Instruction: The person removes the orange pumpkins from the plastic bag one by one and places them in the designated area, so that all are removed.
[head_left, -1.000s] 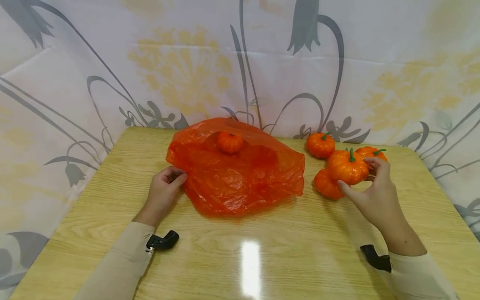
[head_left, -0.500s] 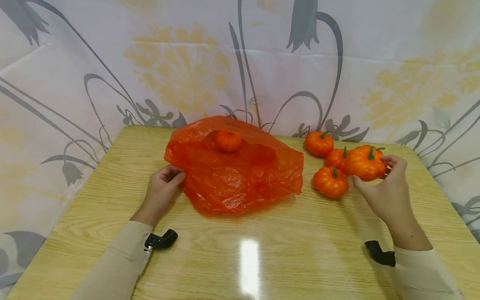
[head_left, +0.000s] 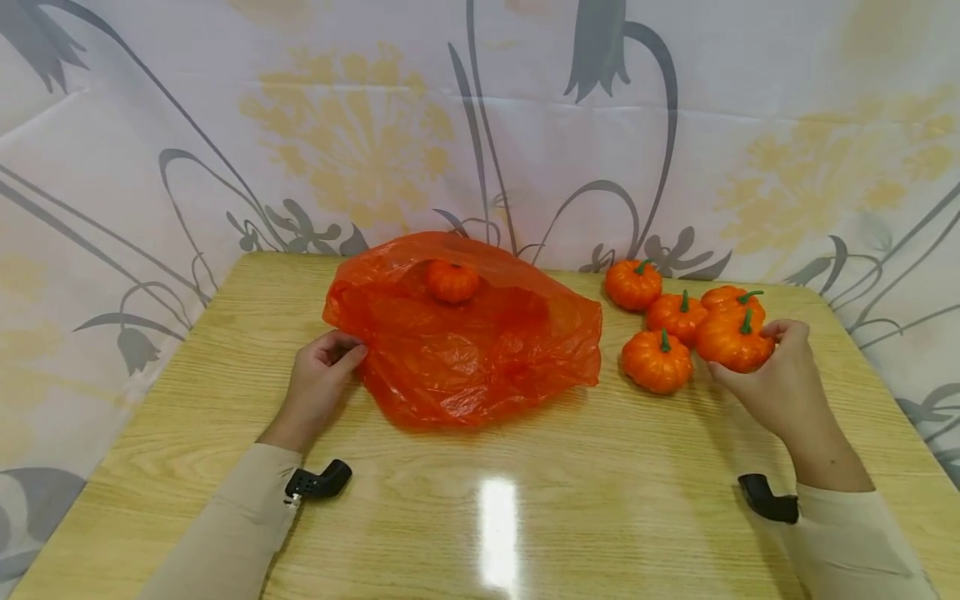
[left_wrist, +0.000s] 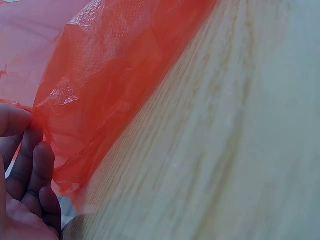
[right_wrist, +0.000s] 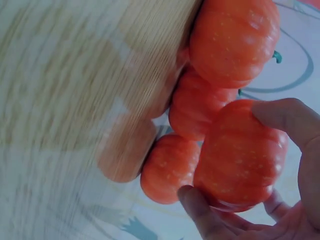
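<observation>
My left hand (head_left: 318, 375) pinches the left edge of a thin orange plastic bag (head_left: 465, 367), thumb against fingertips, as the left wrist view also shows. The bag lies spread on the table with its mouth raised, and a small pumpkin (head_left: 452, 282) shows through the film near its back. At the right, my right hand (head_left: 783, 392) grips a small orange pumpkin (head_left: 735, 340) with a green stem between thumb and fingers. In the right wrist view this gripped pumpkin (right_wrist: 242, 160) is in front of other pumpkins (right_wrist: 232, 42).
Beside the gripped pumpkin stand a front pumpkin (head_left: 657, 363), a middle one (head_left: 675, 317), a back-left one (head_left: 632, 285) and a back-right one (head_left: 731, 300). A floral curtain (head_left: 405, 125) hangs behind the wooden table (head_left: 405, 508). Each wrist wears a black camera (head_left: 318, 481).
My right hand has moved right with the pumpkin and lowered it beside the others, uncovering the front and middle ones. My left hand has kept its pinch on the bag.
</observation>
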